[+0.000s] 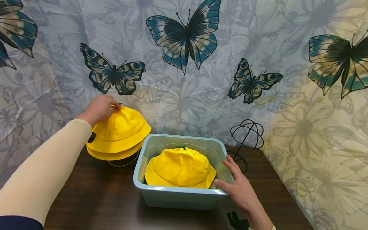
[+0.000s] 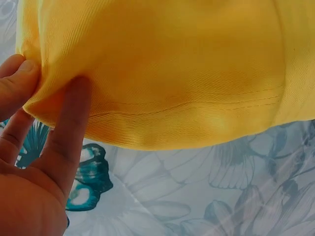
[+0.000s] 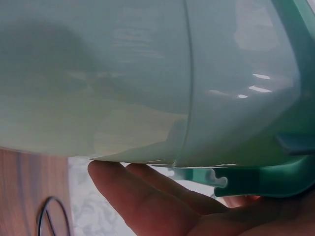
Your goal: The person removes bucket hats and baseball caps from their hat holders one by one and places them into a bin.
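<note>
Left hand [image 1: 100,108]: the crown of a yellow bucket hat [image 1: 123,127] is pinched near its top, beside a small dark tab. In the left wrist view the thumb and fingers are drawn nearly together, and a fold of the cloth is caught between them; the index finger is laid along the fabric. The hat is located left of a light-blue plastic bin [image 1: 178,199], with its brim just beside the bin's left rim. Two brim edges are seen, one directly under the other; whether the lower one belongs to another hat cannot be told. A pale wire ring [image 1: 123,165] is partly seen beneath the brim; whether the hat is supported from below cannot be told.

Right hand [image 1: 238,185]: the grip is loose and wide. The thumb is placed over the rim at the near right corner, while the fingers, spread and mostly straight, are rested along the right side. In the right wrist view, fingertips are seen against the edge of the bin's wall. No hat is held by this hand.

Within the bin, an upright bucket hat [image 1: 180,167], also yellow, is contained crown up, its front brim lying close behind the near rim. The bin is set on a dark wooden table [image 1: 95,191]. A black wire stand [image 1: 243,141] is placed behind and to the right of the bin.
</note>
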Demonstrator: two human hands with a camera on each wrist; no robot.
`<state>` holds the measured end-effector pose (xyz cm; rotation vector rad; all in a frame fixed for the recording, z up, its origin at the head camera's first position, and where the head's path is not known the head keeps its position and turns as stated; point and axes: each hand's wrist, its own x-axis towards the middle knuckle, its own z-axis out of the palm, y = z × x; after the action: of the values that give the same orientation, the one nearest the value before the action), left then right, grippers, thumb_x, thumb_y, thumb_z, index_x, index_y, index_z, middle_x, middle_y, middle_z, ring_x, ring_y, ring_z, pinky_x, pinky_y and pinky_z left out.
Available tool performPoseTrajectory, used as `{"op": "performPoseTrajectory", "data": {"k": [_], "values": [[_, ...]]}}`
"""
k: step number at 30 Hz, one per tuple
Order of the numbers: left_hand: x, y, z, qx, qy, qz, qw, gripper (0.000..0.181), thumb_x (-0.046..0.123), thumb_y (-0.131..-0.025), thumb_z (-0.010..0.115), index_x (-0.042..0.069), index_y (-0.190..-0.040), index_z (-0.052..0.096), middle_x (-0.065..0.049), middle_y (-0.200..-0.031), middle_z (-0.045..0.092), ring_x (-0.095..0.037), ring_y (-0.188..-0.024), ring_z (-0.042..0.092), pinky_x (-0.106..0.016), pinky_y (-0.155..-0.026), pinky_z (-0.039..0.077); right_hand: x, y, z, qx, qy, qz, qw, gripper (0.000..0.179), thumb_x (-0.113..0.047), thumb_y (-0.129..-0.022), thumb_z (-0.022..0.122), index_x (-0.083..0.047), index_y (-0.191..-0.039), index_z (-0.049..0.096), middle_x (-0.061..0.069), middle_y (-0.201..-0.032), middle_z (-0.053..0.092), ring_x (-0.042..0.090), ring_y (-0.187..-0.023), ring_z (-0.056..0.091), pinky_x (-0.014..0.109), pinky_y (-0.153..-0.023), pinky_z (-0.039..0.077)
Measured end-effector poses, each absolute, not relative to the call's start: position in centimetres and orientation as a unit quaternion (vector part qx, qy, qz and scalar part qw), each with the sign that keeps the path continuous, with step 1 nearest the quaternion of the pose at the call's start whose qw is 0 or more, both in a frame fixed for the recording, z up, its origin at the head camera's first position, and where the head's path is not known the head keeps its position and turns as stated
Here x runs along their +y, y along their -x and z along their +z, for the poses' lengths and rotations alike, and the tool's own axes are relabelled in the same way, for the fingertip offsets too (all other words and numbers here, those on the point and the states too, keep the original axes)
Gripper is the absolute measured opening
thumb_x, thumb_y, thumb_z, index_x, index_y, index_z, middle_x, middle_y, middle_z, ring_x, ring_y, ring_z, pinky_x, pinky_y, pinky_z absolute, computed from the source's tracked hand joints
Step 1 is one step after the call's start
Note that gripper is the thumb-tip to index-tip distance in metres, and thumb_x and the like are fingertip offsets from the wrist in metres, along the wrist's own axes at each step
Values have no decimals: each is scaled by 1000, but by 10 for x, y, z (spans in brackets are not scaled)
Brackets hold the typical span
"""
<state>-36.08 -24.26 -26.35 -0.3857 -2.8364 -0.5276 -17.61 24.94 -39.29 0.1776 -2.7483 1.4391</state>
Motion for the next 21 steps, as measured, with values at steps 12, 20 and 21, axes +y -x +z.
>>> {"op": "performPoseTrajectory", "data": {"k": [12,20,21], "values": [[-247,356,-251,-967,121,-175,139,18,1,-96,64,-3,-110,74,-26,-117,64,-47,-113,50,-60,-100,38,251,176,-392,-883,-51,466,6,82,-40,-89,75,-7,-154,35,1,-166,8,40,-147,13,71,-105,23],[-254,351,-238,-967,103,-188,136,21,5,-98,62,-2,-115,72,-29,-123,59,-49,-117,46,-61,-98,39,250,176,-392,-885,-50,464,9,83,-43,-89,74,-7,-153,36,0,-166,9,40,-147,13,73,-104,22],[-255,351,-235,-968,99,-190,134,22,6,-98,61,-2,-116,72,-29,-124,58,-49,-117,45,-61,-97,40,250,176,-391,-885,-50,463,9,84,-44,-89,74,-6,-153,36,0,-166,9,40,-147,13,73,-104,21]]}}
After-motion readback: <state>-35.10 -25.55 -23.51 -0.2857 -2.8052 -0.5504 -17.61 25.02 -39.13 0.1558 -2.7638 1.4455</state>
